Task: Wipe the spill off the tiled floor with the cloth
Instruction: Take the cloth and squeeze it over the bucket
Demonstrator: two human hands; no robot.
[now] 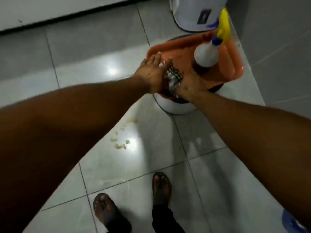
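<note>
A yellowish spill (120,142) lies in small blobs on the grey tiled floor (210,165), in front of my feet. A black-and-white checked cloth (174,78) sits in an orange tray (235,68) on top of a white bucket. My left hand (152,74) lies flat on the cloth's left side with its fingers stretched out. My right hand (190,84) grips the cloth from the right, its fingers curled into the fabric. Most of the cloth is hidden between the two hands.
A spray bottle (208,52) with a yellow trigger stands in the tray just right of my hands. A white bucket (193,14) stands behind it. A grey wall (277,47) runs along the right. My sandalled feet (161,187) stand below the spill. A blue object (291,222) shows at the bottom right.
</note>
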